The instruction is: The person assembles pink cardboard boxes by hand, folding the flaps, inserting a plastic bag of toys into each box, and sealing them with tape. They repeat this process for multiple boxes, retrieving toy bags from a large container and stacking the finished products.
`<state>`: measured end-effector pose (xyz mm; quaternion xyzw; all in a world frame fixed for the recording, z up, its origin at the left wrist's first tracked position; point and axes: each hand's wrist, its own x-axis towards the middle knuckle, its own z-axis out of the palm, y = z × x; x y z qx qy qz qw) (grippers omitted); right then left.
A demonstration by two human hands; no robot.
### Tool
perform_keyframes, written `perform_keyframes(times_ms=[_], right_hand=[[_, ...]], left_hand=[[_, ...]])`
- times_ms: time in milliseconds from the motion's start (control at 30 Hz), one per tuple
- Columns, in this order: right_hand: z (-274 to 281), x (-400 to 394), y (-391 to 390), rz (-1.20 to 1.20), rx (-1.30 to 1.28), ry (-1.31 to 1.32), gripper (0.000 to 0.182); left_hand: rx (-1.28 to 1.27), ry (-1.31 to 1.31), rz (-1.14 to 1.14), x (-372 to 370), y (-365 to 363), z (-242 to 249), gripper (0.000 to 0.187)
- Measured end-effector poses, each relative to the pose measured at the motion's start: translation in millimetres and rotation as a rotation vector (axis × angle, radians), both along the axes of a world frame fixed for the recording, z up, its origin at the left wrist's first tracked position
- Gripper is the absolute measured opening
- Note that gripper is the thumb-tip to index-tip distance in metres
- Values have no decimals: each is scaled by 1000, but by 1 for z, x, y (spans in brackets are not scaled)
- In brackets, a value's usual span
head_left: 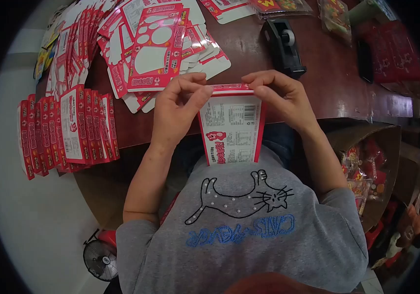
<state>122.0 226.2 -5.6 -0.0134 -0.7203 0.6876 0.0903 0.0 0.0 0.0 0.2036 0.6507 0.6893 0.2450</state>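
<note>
A red and white printed carton [233, 130] stands in front of my body, its back panel with small print and a barcode facing up. Its far end has a narrow red flap edge [230, 87]. My left hand [183, 100] pinches the left corner of that end between thumb and fingers. At the right corner, my right hand [282, 95] pinches the same edge with thumb and forefinger. The carton's near end rests against the grey shirt [249, 206]. Whether the flap is tucked in cannot be made out.
Flat window cartons [155, 46] lie heaped on the dark red table [325, 100]. Red cartons [68, 130] stand in a row at the left. Beyond my right hand is a black tape dispenser [283, 46]. An open cardboard box [391, 157] holds packets [362, 166]. A fan [100, 259] is lower left.
</note>
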Motion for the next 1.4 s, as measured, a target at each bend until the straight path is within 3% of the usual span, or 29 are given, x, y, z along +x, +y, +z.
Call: perform_keyframes(times_ms=[67,200,400,467,500,633,700,733,767,833,867,967,1100,1167,1233,1300,1333,1367,1400], right_hand=[[11,-3,-11,-94,-27,-118,21],[16,-9,-2,-163,-67,-223,21],[12,15,8,-108,-102,-215,24],[8,22,15,-117,215,77,24],[8,25,21,-134,223,71,24],[-9,32,63,-659,565,183,31],[-28,30,71,-680,65,-215,33],[-30,29,71,-693,64,-207,33],[-34,25,70,-667,-6,-268,33],[-32,17,65,-646,-175,-344,30],[-34,17,66,-647,-181,-346,30],[-40,14,68,-635,-170,-244,24],[-56,29,58,-689,3,-25,17],[-69,33,54,-713,27,-5,16],[-82,35,54,-813,122,-132,15],[-84,47,61,-816,195,-125,15],[-79,49,62,-811,273,-110,15],[-70,54,59,-801,267,-116,15],[-50,60,53,-631,57,-181,17]], left_hand=[[-100,80,-54,1,1,11,26],[-173,63,-50,-9,10,18,22],[-5,50,-203,2,10,13,17],[17,38,-180,-3,10,7,17],[14,39,-194,-10,12,9,18],[-106,80,-274,-47,30,20,33],[-65,179,-214,-52,48,13,49],[-222,513,-283,-58,53,5,73],[-216,519,-293,-51,55,-2,73],[-804,982,-255,-12,60,-6,94],[-950,1055,-272,0,58,-22,105],[-1016,1098,-173,16,61,-36,92],[-814,1087,-218,16,54,-23,82],[-655,1088,-456,19,53,-17,80],[-638,1050,-541,20,55,-16,80],[-597,1143,-794,14,54,-17,78],[-604,1134,-797,11,51,-17,78],[-565,1172,-818,8,48,-17,79],[-526,1208,-840,6,45,-17,80]])
